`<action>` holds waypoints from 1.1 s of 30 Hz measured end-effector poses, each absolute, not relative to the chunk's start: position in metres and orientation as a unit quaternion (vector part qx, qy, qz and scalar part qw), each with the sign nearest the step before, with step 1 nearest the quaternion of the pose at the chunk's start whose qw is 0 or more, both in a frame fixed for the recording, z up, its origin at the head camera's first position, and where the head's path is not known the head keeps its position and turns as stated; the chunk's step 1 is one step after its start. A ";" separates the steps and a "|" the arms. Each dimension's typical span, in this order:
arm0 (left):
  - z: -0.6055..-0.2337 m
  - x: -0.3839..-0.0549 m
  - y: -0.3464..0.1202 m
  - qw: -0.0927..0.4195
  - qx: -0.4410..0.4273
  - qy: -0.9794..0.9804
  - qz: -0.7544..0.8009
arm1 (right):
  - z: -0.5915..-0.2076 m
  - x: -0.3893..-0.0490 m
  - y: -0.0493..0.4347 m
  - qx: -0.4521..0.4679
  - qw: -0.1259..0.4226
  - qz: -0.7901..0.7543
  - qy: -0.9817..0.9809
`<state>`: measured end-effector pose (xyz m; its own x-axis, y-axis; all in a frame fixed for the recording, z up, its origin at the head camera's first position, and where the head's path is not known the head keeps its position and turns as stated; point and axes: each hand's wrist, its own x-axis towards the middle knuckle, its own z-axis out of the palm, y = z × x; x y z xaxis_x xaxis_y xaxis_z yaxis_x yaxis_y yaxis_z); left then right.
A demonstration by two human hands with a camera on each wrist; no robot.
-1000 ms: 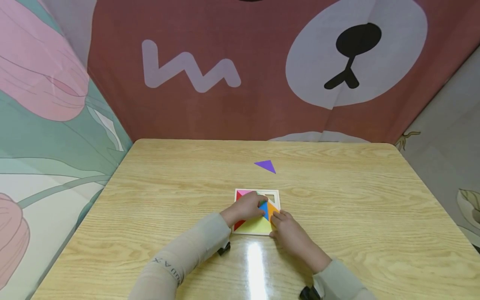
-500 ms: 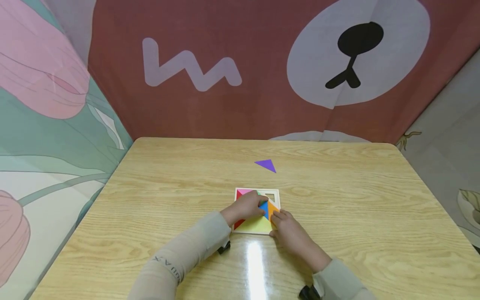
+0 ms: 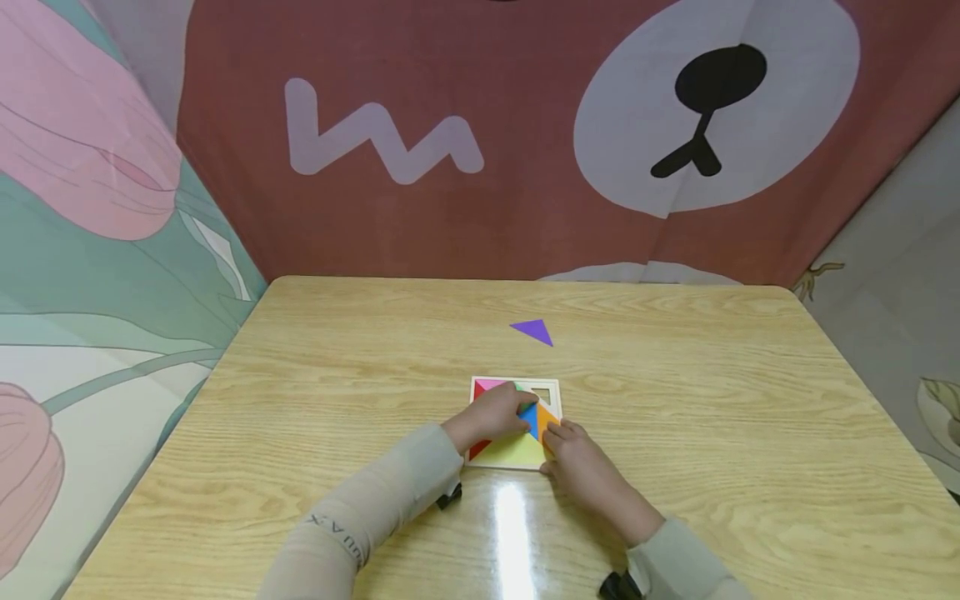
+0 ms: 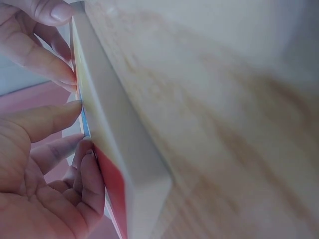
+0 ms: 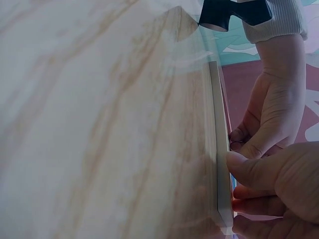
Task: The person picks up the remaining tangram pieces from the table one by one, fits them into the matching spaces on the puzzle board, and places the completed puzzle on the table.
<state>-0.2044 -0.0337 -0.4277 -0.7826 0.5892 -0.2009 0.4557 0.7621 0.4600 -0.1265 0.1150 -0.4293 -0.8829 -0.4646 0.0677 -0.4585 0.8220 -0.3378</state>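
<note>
In the head view a small tangram tray [image 3: 556, 395] with a pale frame lies on the table. Coloured pieces fill most of it; a triangular gap shows at its far right corner. My left hand [image 3: 497, 413] reaches over the tray, its thumb and forefinger pinching at a blue triangle [image 3: 531, 419]. Part of that piece is hidden by the fingers. At the tray's near right side, my right hand [image 3: 587, 475] grips the edge, fingertips over an orange piece [image 3: 547, 419] and thumb by the near corner. Beyond the tray lies a loose purple triangle [image 3: 534, 332].
The wood-grain table [image 3: 360, 350] extends around the tray, with a bright light reflection in front of it. Behind stands a reddish-brown cloth [image 3: 420, 225] printed with a cartoon bear. A floral-print cloth [image 3: 97, 275] hangs at the left.
</note>
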 end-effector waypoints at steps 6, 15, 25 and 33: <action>-0.428 -0.206 -0.034 0.171 0.272 0.922 0.216 | -0.428 -0.127 0.115 -0.238 0.012 -0.177 0.955; -0.431 -0.207 -0.037 0.190 0.247 0.914 0.261 | -0.432 -0.128 0.115 -0.242 0.007 -0.181 0.953; -0.422 -0.204 -0.048 0.197 0.233 0.916 0.262 | -0.431 -0.127 0.114 -0.238 -0.003 -0.186 0.953; -0.422 -0.203 -0.063 0.194 0.222 0.919 0.262 | -0.429 -0.128 0.113 -0.220 0.019 -0.187 0.957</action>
